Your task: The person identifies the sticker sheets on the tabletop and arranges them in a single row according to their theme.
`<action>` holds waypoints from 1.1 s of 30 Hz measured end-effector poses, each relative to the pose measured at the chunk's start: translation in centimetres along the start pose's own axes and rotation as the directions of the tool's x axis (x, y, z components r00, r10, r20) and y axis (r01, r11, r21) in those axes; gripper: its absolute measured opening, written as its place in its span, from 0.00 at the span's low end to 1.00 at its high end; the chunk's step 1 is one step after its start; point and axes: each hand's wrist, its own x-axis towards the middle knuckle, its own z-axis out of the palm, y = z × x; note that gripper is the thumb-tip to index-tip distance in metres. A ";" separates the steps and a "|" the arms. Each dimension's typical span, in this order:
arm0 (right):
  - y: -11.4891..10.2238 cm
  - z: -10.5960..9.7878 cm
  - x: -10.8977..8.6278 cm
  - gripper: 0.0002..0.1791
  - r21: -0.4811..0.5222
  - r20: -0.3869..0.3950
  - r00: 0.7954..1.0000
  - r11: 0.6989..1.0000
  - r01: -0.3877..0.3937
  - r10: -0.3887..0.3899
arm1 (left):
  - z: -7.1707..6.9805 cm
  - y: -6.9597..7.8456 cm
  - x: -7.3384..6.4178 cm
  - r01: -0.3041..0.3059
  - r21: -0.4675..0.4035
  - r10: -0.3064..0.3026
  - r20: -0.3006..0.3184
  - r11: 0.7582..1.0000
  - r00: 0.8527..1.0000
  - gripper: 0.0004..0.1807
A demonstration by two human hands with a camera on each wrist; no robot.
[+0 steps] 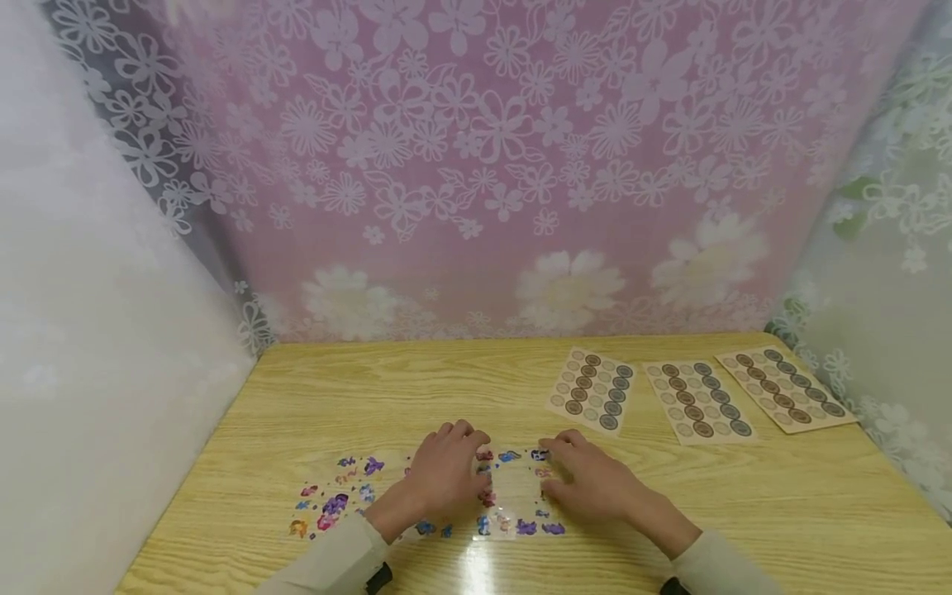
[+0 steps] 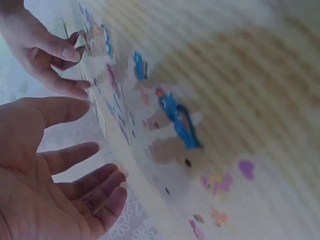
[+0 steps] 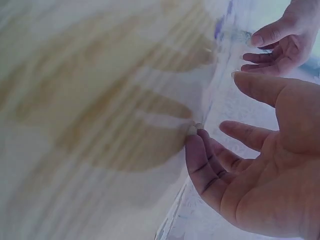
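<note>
- Sticker sheeting [image 1: 515, 492] lies flat on the surface [image 1: 416, 388], beneath my left hand [image 1: 446, 471] and reaching the fingers of my right hand [image 1: 595, 487].
- Both hands' fingers are apart, loosely bent, gripping nothing; whether the tips touch the sheeting I can't tell.
- I count two hands and three cards [image 1: 702, 402]; how many sheets make up the sheeting, I can't tell.
- It's clear, printed with small purple, blue, pink and orange ponies.

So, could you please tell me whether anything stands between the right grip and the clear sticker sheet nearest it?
Nothing visible does: the right grip is at the right edge of the clear sticker sheet. The three circle-printed sheets lie farther back, out of the way.
</note>
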 end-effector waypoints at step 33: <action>9.2 -9.5 0.4 0.33 0.056 -0.127 0.990 0.997 -0.056 0.063 | -2.4 0.5 11.2 -0.120 -0.205 0.121 -0.008 0.971 0.993 0.29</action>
